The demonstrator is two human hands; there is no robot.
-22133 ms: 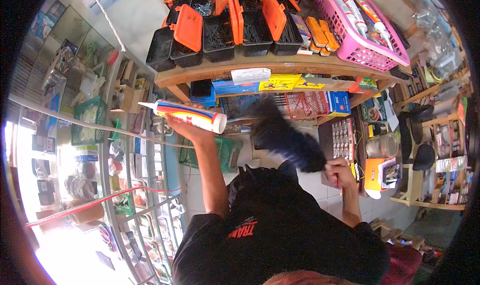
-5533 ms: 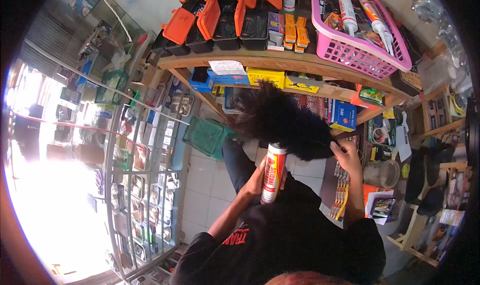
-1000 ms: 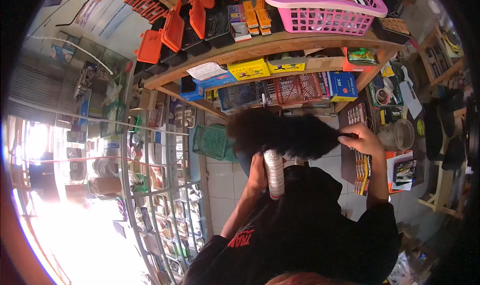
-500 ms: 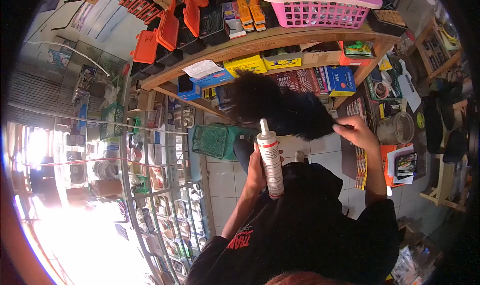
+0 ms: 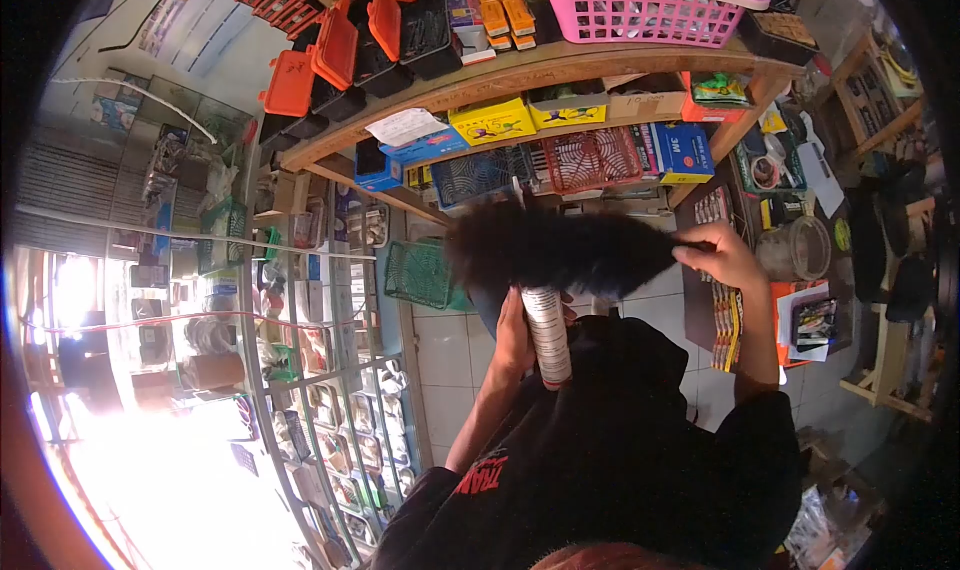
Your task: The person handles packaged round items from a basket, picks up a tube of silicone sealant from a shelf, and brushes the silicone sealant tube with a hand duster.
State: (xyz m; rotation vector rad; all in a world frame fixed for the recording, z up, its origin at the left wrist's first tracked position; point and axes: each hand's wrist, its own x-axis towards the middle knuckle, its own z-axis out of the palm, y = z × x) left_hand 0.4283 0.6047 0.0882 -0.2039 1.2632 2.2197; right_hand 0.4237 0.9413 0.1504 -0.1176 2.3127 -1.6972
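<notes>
Wrapped round a white sealant tube [image 5: 546,337] is my left hand [image 5: 515,332], in front of my chest. The tube stands roughly upright with its printed text side showing. A black fluffy duster [image 5: 560,250] lies across the upper part of the tube and hides its shoulder, while the nozzle tip shows above the duster. At the duster's right end, my right hand [image 5: 722,257] pinches its narrow end, the handle mostly hidden by the fingers.
Ahead is a wooden shelf [image 5: 540,70] with black bins with orange lids [image 5: 336,50] and a pink basket [image 5: 650,17]. Below are a red basket [image 5: 593,160] and a green basket [image 5: 418,273]. Glass shelving stands left; a clear round tub [image 5: 795,248] is at right.
Since half a second ago the duster has come down over the top of the tube, covering its shoulder. My right hand has moved slightly. My left hand still holds the tube.
</notes>
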